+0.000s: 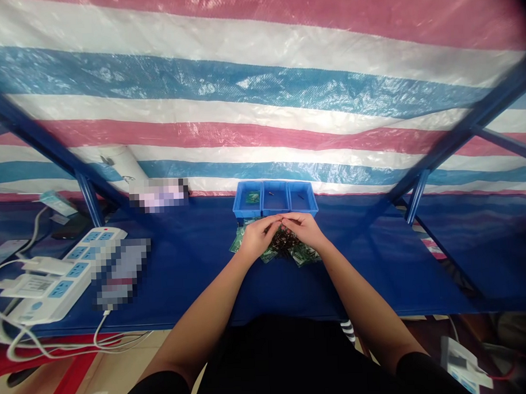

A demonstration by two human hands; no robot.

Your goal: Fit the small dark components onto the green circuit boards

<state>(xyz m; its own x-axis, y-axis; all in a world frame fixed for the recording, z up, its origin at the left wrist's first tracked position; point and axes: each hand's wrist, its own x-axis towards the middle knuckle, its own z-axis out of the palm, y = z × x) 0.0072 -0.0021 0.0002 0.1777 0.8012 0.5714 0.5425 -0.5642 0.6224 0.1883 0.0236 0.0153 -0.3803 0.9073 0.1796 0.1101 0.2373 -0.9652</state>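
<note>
My left hand [259, 236] and my right hand [305, 229] meet over a pile on the blue table, thumbs and forefingers pinched together at the same spot. Whatever sits between the fingertips is too small to name. Beneath them lies a heap of small dark brown pieces [286, 245], partly hidden by the hands. Green-and-clear flat pieces [306, 256] lie around this heap, on both sides. Just beyond my fingers stands a blue three-compartment bin [275, 211]. Its left compartment holds some green pieces [252, 196]; a tiny item lies in each of the other two.
To the left, a white power strip [71, 272] with plugs and cables lies on the blue table [188, 286], beside a blurred-out flat object [123, 273]. A white cylinder [126, 164] stands at the back left. Blue metal posts [417, 197] rise at both sides before a striped tarp [259, 88].
</note>
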